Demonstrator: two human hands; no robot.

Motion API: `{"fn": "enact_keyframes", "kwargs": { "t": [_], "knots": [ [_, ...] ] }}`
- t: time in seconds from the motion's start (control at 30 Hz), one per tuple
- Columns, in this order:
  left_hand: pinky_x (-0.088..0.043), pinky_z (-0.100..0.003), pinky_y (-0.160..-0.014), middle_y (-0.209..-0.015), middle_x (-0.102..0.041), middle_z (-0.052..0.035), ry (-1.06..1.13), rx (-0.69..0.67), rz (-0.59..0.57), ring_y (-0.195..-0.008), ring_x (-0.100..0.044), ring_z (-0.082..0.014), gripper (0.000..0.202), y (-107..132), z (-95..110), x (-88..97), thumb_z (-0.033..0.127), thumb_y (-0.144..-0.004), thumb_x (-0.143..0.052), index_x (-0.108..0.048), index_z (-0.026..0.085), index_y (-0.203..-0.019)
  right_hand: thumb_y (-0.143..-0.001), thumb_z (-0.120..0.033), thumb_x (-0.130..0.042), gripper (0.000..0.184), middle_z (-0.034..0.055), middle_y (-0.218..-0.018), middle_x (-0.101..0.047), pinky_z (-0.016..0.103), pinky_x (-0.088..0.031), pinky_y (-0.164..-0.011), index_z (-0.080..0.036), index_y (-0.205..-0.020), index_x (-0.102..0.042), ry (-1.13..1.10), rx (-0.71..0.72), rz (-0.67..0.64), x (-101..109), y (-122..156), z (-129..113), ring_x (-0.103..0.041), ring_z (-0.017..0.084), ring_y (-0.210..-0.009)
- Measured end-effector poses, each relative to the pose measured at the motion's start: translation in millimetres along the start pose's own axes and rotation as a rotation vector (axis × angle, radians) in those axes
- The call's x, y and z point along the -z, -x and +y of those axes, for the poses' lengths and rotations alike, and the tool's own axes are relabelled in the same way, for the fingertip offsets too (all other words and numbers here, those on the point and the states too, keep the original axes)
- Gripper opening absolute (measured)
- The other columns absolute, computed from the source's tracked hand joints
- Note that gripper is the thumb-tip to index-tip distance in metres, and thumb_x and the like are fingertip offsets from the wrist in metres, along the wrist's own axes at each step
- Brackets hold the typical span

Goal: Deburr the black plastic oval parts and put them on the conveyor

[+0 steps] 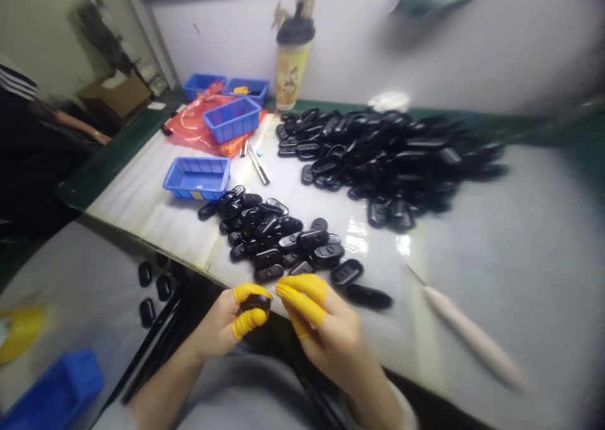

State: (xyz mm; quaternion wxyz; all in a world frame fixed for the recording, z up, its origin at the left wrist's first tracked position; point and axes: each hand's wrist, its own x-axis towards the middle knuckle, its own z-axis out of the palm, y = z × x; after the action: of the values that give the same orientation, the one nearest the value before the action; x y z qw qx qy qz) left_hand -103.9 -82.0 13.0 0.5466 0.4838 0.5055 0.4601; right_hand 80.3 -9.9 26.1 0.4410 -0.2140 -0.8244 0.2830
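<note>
My left hand (pixel 217 329) wears yellow finger cots and pinches a small black oval plastic casing (pixel 255 302) between thumb and fingertips. Just to its right, my right hand (pixel 331 335), also in yellow finger cots, holds nothing, its fingertips close to that casing. A small heap of similar glossy black casings (pixel 269 238) lies directly ahead of my hands on the white work surface (pixel 378 272). Two loose casings (pixel 367 296) rest nearest my right hand. A far larger heap (pixel 382 159) spreads behind them.
Blue plastic trays (pixel 196 178) and a red plastic bag (pixel 198 124) sit at the back left, beside a metal tool (pixel 258 164) and a yellow cup (pixel 293 70). A white-handled pick (pixel 472 335) lies at right. A blue bin (pixel 51 392) stands at lower left.
</note>
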Motion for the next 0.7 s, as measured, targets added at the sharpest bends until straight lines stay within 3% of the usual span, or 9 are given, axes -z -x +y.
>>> {"fn": "enact_keyframes", "kwargs": {
  "t": [0.07,0.17,0.27,0.37,0.47,0.57,0.7],
  "knots": [
    [-0.049,-0.026,-0.077,-0.089,-0.065,-0.0046,-0.009,-0.01,-0.008,-0.082,-0.06,-0.0161,0.026,0,-1,-0.2,0.038,-0.089,-0.063,-0.067,0.016,-0.102,-0.089,-0.003,-0.051,0.037,0.0148,-0.11,-0.066,0.042,-0.057,-0.087,-0.015,-0.123,-0.058,-0.041,0.041,0.017,0,-1,0,-0.062,0.024,-0.105],
    [-0.049,-0.026,-0.082,-0.094,-0.067,-0.0044,-0.019,-0.008,-0.038,-0.089,-0.062,-0.0176,0.021,0,-3,-2.0,0.032,-0.091,-0.061,-0.067,0.019,-0.106,-0.091,-0.004,-0.048,0.038,0.0139,-0.11,-0.066,0.042,-0.058,-0.085,-0.016,-0.125,-0.057,-0.098,0.043,-0.077,3,-4,-3,-0.062,0.023,-0.102],
    [-0.049,-0.024,-0.078,-0.091,-0.067,-0.0032,-0.006,0.011,-0.091,-0.084,-0.061,-0.0157,0.02,-1,-3,-4.9,0.032,-0.091,-0.062,-0.068,0.019,-0.105,-0.088,-0.002,-0.05,0.038,0.0122,-0.106,-0.067,0.038,-0.059,-0.082,-0.017,-0.121,-0.059,-0.059,-0.002,-0.109,7,-8,-4,-0.062,0.022,-0.098],
    [-0.048,-0.024,-0.078,-0.093,-0.067,-0.0035,0.047,0.038,-0.062,-0.085,-0.061,-0.015,0.02,-2,-1,-6.2,0.032,-0.09,-0.063,-0.068,0.02,-0.106,-0.091,-0.005,-0.048,0.035,0.0133,-0.107,-0.067,0.04,-0.058,-0.083,-0.016,-0.123,-0.057,-0.101,0.047,-0.078,10,-10,-3,-0.062,0.023,-0.1],
    [-0.046,-0.019,-0.071,-0.084,-0.064,-0.0011,0.147,0.023,-0.034,-0.075,-0.057,-0.0104,0.02,-2,1,-4.0,0.035,-0.089,-0.064,-0.067,0.019,-0.101,-0.09,-0.005,-0.049,0.032,0.0124,-0.103,-0.068,0.039,-0.059,-0.081,-0.015,-0.118,-0.059,-0.14,0.049,-0.102,12,-9,-2,-0.063,0.022,-0.095],
    [-0.042,-0.017,-0.064,-0.075,-0.059,0.0012,0.221,0.002,-0.046,-0.067,-0.05,-0.0071,0.021,-2,0,-1.6,0.037,-0.089,-0.064,-0.065,0.019,-0.098,-0.087,-0.002,-0.053,0.03,0.0112,-0.1,-0.068,0.035,-0.058,-0.079,-0.015,-0.112,-0.063,-0.085,-0.004,-0.046,12,-8,-1,-0.064,0.021,-0.092],
    [-0.04,-0.016,-0.063,-0.077,-0.059,0.0001,0.257,0.037,-0.055,-0.068,-0.05,-0.007,0.022,-3,-3,-3.0,0.037,-0.088,-0.066,-0.065,0.018,-0.098,-0.089,-0.003,-0.052,0.035,0.0143,-0.107,-0.066,0.038,-0.057,-0.086,-0.013,-0.122,-0.058,-0.127,0.071,0.033,8,-10,-4,-0.062,0.022,-0.101]
  ]
}}
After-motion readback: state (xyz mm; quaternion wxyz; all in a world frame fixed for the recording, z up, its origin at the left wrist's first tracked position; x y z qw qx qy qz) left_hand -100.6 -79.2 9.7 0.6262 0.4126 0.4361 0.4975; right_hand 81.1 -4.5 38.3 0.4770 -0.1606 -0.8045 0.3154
